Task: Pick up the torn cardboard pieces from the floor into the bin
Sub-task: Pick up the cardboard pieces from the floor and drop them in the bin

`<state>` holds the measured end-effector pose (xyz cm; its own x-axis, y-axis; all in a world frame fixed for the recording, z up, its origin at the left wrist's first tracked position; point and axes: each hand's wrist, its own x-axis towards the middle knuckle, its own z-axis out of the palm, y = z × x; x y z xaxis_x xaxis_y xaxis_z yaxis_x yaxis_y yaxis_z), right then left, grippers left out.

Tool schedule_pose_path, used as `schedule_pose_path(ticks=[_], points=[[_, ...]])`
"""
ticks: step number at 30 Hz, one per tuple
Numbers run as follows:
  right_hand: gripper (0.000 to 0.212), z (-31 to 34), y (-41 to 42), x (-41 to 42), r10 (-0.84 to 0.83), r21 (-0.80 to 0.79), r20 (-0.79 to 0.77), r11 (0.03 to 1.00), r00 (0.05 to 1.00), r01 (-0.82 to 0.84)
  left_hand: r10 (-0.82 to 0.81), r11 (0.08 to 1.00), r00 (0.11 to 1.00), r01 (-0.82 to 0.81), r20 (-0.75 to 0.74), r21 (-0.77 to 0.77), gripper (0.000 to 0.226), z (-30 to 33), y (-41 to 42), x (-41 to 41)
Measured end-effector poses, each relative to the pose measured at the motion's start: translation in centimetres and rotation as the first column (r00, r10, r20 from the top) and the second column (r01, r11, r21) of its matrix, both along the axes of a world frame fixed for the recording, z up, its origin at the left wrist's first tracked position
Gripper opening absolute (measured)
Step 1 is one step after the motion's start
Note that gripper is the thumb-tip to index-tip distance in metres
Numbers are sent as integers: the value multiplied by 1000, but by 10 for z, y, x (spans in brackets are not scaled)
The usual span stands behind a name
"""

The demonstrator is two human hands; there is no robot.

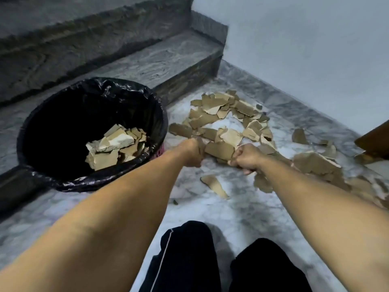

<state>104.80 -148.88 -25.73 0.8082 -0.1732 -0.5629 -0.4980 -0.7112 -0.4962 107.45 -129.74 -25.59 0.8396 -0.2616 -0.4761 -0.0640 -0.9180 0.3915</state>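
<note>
Left hand (190, 151): closed in a fist on the near-left edge of the cardboard pile, gripping torn pieces just beside the bin.
Right hand (245, 158): likewise clenched, with torn edges sticking out above and below the fist.
Between the hands: one larger brown piece (220, 150) spans from fist to fist (whether both hold it, or it only lies between them, cannot be told).
Torn cardboard pieces (229, 119): most lie on the marble floor (210, 213) in a loose ring beyond the hands, with more scattered right toward the wall (315, 49); one stray piece (214, 185) lies nearer the knees.
Bin (92, 131): lined with a black bag, standing on the floor at the foot of the stairs (126, 60), left of the pile; a layer of pieces (114, 146) already sits at its bottom.
Step in hand: gathering a two-handed load to carry over the rim.
Doing it well: press the fists toward each other so the loose scraps are pinched and not just draped, lift low, swing left over the middle of the opening, and only then let go, clear of the bag's folded edge.
Progress: early to middling, judging by how much is on the floor.
Risk: small scraps slipping out on the way across.
</note>
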Motion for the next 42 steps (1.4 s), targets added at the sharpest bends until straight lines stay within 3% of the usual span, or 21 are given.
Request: schedule_pose_path(ticks=[3,8,13,19,22,26,31,33,35,38,40,42], points=[[16,-59,2,17,163,-21,-99,986,982,-165,46,995,989,-33,-143,91,36,-66,8,0],[40,-136,8,28,394,-89,-155,908,906,-410,136,973,946,-72,-294,220,39,-151,27,-26],[50,-179,11,38,509,-160,-72,843,858,-514,65,980,983,-31,-171,195,42,-189,35,-41],[42,-184,23,58,655,-160,-52,739,754,-654,53,992,990,-38,-131,117,36,-208,46,-29],[37,-179,20,71,611,-64,-80,785,788,-616,168,984,980,-161,-103,73,28,-213,40,-21],[23,-166,0,104,362,12,31,932,932,-362,391,912,920,-385,16,-140,22,-208,15,32],[29,-165,-28,148,362,-135,124,928,924,-346,552,808,833,-521,44,-276,17,-197,-15,95],[51,-170,-40,158,372,-237,107,910,922,-339,556,827,813,-519,173,-215,33,-198,-22,110],[77,-173,-51,161,375,-370,63,869,925,-328,575,812,779,-581,250,-56,63,-201,-27,118],[110,-180,-66,162,251,-362,-94,893,963,-268,661,735,748,-662,65,143,94,-198,-33,129],[123,-184,-71,162,181,-306,-166,925,969,-225,681,719,733,-666,-8,199,97,-198,-42,136],[122,-185,-69,158,160,-287,-149,937,976,-198,680,719,733,-667,-1,194,93,-197,-47,139]])
